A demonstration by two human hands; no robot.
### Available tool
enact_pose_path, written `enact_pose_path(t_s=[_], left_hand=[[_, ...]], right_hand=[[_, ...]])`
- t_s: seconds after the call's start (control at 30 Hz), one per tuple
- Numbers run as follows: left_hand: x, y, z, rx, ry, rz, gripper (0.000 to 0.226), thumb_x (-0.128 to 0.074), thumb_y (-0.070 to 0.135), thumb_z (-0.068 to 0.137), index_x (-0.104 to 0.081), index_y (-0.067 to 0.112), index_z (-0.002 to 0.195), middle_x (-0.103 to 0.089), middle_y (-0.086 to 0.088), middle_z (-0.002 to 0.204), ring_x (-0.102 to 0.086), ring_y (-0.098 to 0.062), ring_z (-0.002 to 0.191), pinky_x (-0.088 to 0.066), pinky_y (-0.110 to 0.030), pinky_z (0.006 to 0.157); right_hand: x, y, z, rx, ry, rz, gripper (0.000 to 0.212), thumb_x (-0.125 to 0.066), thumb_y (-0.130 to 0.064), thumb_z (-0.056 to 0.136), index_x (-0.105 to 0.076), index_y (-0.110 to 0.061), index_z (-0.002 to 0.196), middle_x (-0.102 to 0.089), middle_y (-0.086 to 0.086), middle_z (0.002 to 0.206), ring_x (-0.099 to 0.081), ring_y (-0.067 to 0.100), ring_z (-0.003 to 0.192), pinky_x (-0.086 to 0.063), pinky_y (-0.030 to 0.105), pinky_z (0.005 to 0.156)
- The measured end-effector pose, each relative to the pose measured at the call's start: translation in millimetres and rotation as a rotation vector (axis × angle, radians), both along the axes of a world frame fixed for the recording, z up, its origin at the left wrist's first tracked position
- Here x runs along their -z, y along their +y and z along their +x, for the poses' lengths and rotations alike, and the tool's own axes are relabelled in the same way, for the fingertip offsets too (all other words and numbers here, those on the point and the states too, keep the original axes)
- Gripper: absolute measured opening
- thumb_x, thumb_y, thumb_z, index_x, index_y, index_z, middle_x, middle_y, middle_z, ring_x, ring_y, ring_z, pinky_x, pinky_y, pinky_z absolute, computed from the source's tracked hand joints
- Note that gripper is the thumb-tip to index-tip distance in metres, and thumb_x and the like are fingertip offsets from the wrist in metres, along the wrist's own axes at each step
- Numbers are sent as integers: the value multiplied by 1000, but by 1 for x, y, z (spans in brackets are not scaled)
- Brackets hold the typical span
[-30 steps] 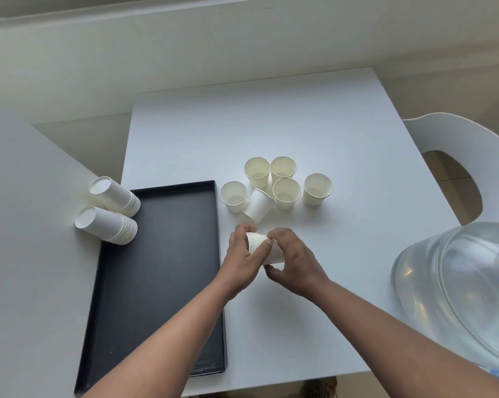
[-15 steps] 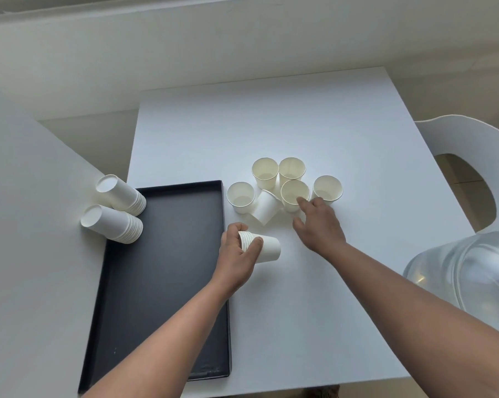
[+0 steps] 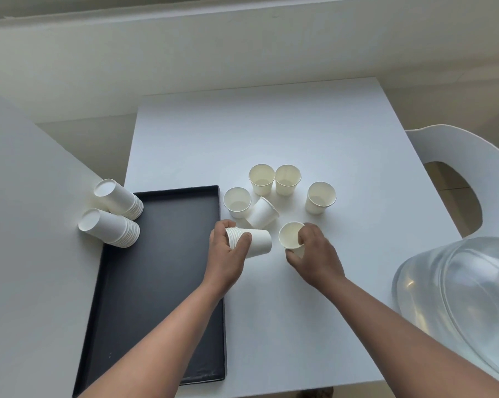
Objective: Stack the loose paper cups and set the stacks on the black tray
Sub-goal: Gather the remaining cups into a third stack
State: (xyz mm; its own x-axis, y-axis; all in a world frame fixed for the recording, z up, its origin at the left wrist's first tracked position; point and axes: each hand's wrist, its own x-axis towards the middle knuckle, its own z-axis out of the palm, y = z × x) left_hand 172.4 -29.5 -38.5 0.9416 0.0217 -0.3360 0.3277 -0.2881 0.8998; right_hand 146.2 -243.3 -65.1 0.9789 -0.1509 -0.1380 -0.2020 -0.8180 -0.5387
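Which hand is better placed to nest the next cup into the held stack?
Right. The right hand already grips a single cup beside the stack, which the left hand is holding sideways.

White chair (image 3: 455, 156), clear jug (image 3: 458, 297) (perhaps water).

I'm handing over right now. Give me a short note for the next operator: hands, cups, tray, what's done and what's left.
Left hand: holds a sideways stack of cups just right of the black tray.
Right hand: holds one loose cup, mouth toward the stack.
Loose cups on the white table: four upright, one tipped cup.
Two finished stacks lie at the tray's far left corner, partly off it.
Left: nest the held cup, add the five others, set the stacks on the tray.
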Motion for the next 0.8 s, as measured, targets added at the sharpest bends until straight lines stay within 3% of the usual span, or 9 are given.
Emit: enact_pose_path(t_s=[0.1,0.23,0.4,0.5,0.6,0.7,0.8], left_hand=[[-6,-3,4,45,-35,-32,38,-65,38,95,-45,40,127,-45,5,133,-57,-5,108,-47,-22,74],[-7,-9,5,183,-11,6,47,-64,45,92,-40,45,132,-40,6,137,-56,-10,116,-49,-27,86],[-1,-13,-1,352,47,82,66,-59,60,88,-32,41,145,-31,13,144,-41,-19,139,-46,-47,111],[2,-12,-3,388,95,65,62,-66,59,91,-31,46,141,-28,18,143,-42,-11,134,-49,-32,101],[5,-8,-1,349,129,7,49,-72,43,93,-40,41,130,-38,12,141,-54,1,113,-48,-8,70],[9,-3,0,233,93,1,42,-74,34,93,-46,33,124,-46,4,133,-59,-8,105,-47,-11,67],[12,0,-1,182,82,28,41,-73,35,93,-46,34,124,-43,6,130,-57,-17,111,-48,-22,76]], right_hand=[[4,2,-8,-108,-12,-28,40,-72,-28,79,-44,-20,106,-55,-1,114,-54,31,89,-43,37,67],[-1,11,-10,-198,-135,-74,61,-79,-27,68,-52,-19,123,-65,2,101,-59,31,87,-48,39,71],[-3,24,-8,-309,-136,45,70,-74,-25,72,-36,-30,132,-62,1,115,-52,22,108,-44,32,74],[0,29,-8,-328,-86,171,76,-73,-23,77,-30,-37,137,-54,-3,124,-42,10,119,-44,26,76],[-2,27,-9,-401,-105,208,77,-75,-25,78,-31,-35,140,-54,-3,130,-45,13,120,-51,32,86],[-5,15,-1,-379,-180,194,75,-69,-37,75,-40,-24,143,-51,-1,138,-47,20,124,-50,37,97],[-7,-3,18,-91,-242,125,71,-61,-38,80,-46,-12,145,-44,10,145,-37,28,131,-34,35,110]])
